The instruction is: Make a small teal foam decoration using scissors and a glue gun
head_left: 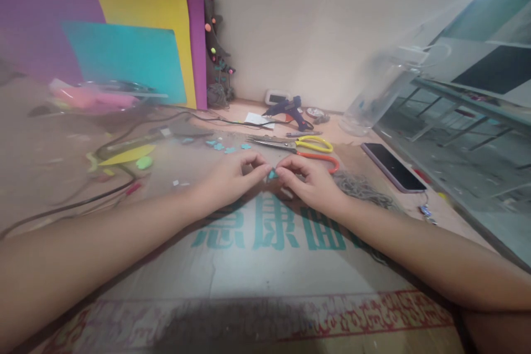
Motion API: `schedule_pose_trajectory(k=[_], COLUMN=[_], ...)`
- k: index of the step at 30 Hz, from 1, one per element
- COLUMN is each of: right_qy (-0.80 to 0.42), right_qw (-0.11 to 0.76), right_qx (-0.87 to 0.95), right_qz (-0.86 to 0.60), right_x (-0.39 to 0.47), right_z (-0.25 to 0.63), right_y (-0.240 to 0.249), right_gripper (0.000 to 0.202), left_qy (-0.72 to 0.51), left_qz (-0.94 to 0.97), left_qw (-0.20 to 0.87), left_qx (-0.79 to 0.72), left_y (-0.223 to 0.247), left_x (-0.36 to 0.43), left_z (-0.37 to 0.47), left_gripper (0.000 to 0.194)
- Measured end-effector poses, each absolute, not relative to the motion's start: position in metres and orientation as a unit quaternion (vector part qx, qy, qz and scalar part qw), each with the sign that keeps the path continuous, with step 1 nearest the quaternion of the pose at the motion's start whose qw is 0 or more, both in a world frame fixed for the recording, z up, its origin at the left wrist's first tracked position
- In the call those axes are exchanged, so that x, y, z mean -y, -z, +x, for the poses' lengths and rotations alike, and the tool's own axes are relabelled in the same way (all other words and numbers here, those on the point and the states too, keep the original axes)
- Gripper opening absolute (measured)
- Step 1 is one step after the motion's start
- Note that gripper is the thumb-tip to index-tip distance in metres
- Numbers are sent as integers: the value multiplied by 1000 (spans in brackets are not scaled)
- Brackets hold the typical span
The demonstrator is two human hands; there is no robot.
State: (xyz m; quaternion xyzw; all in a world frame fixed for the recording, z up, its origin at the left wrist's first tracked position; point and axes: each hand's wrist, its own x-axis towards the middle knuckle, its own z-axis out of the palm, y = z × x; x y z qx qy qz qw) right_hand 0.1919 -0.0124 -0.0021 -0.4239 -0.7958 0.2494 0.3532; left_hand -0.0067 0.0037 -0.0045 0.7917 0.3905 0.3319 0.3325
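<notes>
Both hands meet over the middle of the table, fingertips nearly touching. Between them is a small teal cut-out piece (272,174), its exact shape partly hidden by the fingers. My left hand (244,171) pinches one side of it with thumb and forefinger. On the other side, my right hand (304,174) pinches it the same way. Just beyond the hands lie scissors (296,145) with one yellow and one orange handle. Several flower-like teal cut-outs (229,150) are scattered to the left of the blades. A tangle of grey cord (365,191) rests beside my right wrist.
A dark blue glue gun (288,110) lies at the back by the wall. On the right are a phone (393,167) and a clear plastic bottle (375,99). Coloured sheets (136,61) stand at the back left. A black cable (103,193) runs along the left side.
</notes>
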Motion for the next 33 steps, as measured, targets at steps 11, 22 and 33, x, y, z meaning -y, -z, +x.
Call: schedule_pose_trajectory(k=[11,22,33], right_qy=[-234,-283,-282], right_qw=[355,351,377], right_qx=[795,783,766], right_qz=[-432,-429,-438], right_x=[12,15,13], right_z=[192,192,194], right_y=[3,-1,4], right_gripper=[15,19,20], left_qy=[-340,-346,-322], left_qz=[787,784,781], left_qw=[345,331,367], left_qx=[-382,-395,-390], left_y=[7,3,13], left_x=[-6,-4,-6], left_z=[-8,-9,-9], left_gripper=[33,31,30])
